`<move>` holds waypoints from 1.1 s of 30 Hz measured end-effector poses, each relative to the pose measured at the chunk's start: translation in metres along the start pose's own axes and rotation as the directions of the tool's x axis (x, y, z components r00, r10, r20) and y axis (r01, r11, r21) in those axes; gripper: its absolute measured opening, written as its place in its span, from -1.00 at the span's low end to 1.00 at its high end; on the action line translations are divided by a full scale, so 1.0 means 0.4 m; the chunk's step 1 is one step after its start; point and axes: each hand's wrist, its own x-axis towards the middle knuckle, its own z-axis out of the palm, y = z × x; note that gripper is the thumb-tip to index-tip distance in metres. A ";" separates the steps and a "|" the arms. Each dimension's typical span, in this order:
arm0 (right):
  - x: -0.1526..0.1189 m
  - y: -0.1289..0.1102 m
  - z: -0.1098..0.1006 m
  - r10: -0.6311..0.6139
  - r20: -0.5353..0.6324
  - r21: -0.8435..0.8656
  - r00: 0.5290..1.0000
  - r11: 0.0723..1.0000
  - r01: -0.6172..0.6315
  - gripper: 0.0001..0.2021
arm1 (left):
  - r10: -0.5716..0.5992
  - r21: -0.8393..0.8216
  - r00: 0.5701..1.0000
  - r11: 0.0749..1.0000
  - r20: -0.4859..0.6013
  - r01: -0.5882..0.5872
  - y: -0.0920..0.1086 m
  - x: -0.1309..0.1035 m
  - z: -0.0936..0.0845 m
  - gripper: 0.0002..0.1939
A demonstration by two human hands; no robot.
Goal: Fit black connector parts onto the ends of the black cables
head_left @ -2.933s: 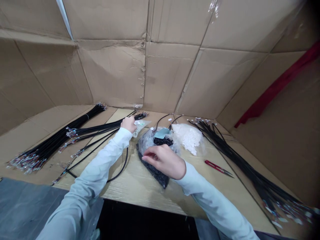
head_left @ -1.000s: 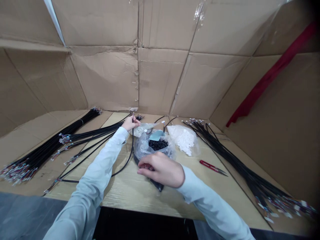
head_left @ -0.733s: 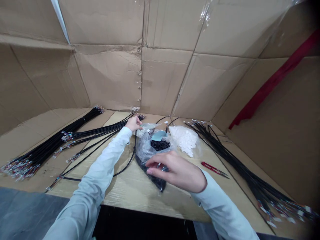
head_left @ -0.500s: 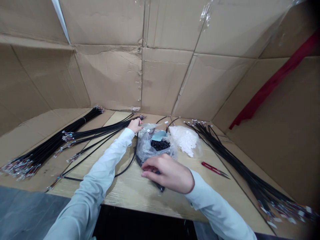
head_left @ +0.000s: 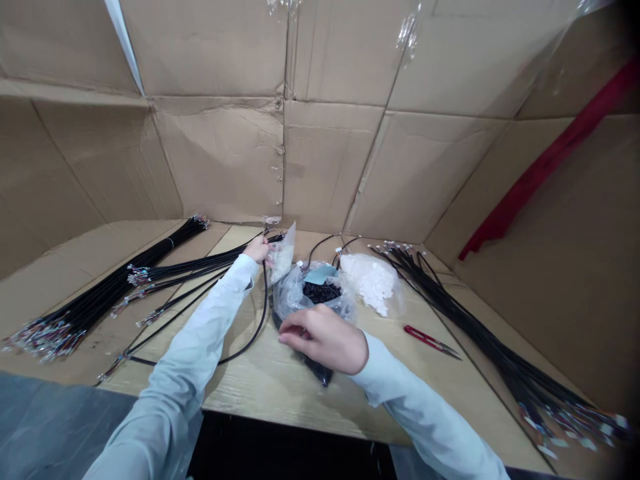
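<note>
So the small clear bag (head_left: pixel 283 259) was lying flat half a second ago and now it's tipped up right beside the left hand (head_left: pixel 257 249), long axis steep, top corner aimed up at the cardboard wall (head_left: pixel 333 167). Left hand's closed round one end of a black cable (head_left: pixel 265 293); can't tell if those fingers grip the bag too. The cable drops from there toward the near edge of the table (head_left: pixel 260 387), then bends left and ducks behind the left sleeve (head_left: pixel 195 353). Right hand (head_left: pixel 323 337) is curled with a narrow thumb-to-finger gap, just in front of the bag of black parts (head_left: pixel 323 291). Can't tell if it's holding anything.
</note>
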 end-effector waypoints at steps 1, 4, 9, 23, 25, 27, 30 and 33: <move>0.003 0.000 0.001 0.000 -0.008 -0.002 1.000 1.000 0.000 -0.73 | -0.044 0.001 0.999 0.999 -0.008 0.044 0.005 -0.009 -0.008 -0.65; 0.012 -0.003 0.008 -0.001 -0.018 -0.007 1.000 1.000 0.001 -0.73 | -0.145 0.005 0.989 0.989 -0.015 0.145 0.023 -0.036 -0.034 -0.65; 0.022 -0.015 0.024 -0.005 0.014 -0.003 1.000 1.000 0.005 -0.73 | -0.239 0.004 0.970 0.971 0.034 0.239 0.042 -0.056 -0.080 -0.63; 0.042 -0.010 0.053 0.004 0.079 -0.079 0.997 0.997 0.002 -0.72 | -0.315 0.080 0.923 0.949 0.220 0.304 0.068 -0.079 -0.111 -0.69; 0.041 -0.009 0.049 0.007 0.052 -0.080 0.999 0.997 -0.002 -0.73 | -0.306 0.076 0.921 0.952 0.242 0.296 0.074 -0.084 -0.102 -0.70; 0.041 -0.011 0.042 0.017 -0.024 -0.106 1.000 0.994 -0.020 -0.73 | -0.300 0.066 0.919 0.954 0.256 0.293 0.079 -0.089 -0.094 -0.71; 0.056 -0.021 0.035 0.037 -0.193 -0.168 0.981 0.983 -0.070 -0.70 | -0.325 0.069 0.918 0.946 0.226 0.318 0.085 -0.094 -0.088 -0.71; 0.107 -0.042 0.036 0.059 -0.372 -0.188 0.926 0.972 -0.138 -0.70 | -0.353 0.085 0.915 0.936 0.195 0.342 0.085 -0.089 -0.094 -0.69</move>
